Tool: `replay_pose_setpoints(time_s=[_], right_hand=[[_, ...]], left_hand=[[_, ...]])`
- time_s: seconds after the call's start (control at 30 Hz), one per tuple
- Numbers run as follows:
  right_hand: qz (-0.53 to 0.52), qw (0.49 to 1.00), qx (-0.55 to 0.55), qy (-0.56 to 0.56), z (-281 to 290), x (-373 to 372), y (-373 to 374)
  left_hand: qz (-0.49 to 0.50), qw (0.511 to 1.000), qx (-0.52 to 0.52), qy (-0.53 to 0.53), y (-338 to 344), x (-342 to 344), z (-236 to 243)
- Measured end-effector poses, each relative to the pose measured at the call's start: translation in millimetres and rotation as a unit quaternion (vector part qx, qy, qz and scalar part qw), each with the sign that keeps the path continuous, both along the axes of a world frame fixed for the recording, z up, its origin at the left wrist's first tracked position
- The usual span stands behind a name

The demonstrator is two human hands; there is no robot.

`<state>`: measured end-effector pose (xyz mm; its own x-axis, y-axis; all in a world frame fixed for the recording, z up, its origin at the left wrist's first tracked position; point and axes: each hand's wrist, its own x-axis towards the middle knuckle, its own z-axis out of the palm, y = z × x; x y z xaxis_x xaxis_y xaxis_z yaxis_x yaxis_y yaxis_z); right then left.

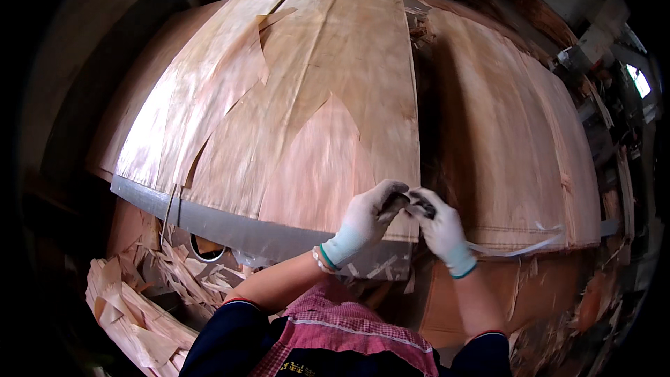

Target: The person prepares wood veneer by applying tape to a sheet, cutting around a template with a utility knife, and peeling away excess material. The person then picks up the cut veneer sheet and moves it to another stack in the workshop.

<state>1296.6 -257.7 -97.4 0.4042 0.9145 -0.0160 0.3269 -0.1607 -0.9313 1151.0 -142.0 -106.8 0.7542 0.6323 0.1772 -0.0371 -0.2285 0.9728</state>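
Note:
My left hand [364,218] and my right hand [442,225] wear white gloves with dark fingertips and teal cuffs. They meet over the near right corner of a large wood veneer sheet [363,63], fingers bent and pinched together. Whatever lies between the fingertips, if anything, is too small and dark to make out. Left of my left hand, a pointed pinkish veneer piece [317,174] lies on the sheet. Farther left is another pinkish piece [234,73] with a torn, lifted tip. Dark splits run through the sheet at the far end and near left.
A grey metal edge [230,222] borders the table's near side. To the right, past a dark gap, stands a veneer stack [509,146] with a white strip [523,248] at its near edge. Veneer scraps [185,265] pile up at the lower left.

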Motion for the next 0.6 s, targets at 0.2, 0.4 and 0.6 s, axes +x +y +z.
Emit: replay_pose_setpoints(time_s=[0.2,0.4,0.6], right_hand=[[0.045,0.982,-0.157,-0.094,-33.4,38.6,88.4],[0.028,0.893,-0.208,-0.399,-78.9,137.0,241.5],[0.069,0.991,-0.115,0.025,-185.6,125.3,414.6]], left_hand=[[0.102,0.993,-0.063,0.012,83.4,24.2,-73.6],[0.266,0.919,0.197,0.215,241.5,43.3,-168.4],[0.3,0.851,0.299,0.311,330.9,78.2,-192.2]])
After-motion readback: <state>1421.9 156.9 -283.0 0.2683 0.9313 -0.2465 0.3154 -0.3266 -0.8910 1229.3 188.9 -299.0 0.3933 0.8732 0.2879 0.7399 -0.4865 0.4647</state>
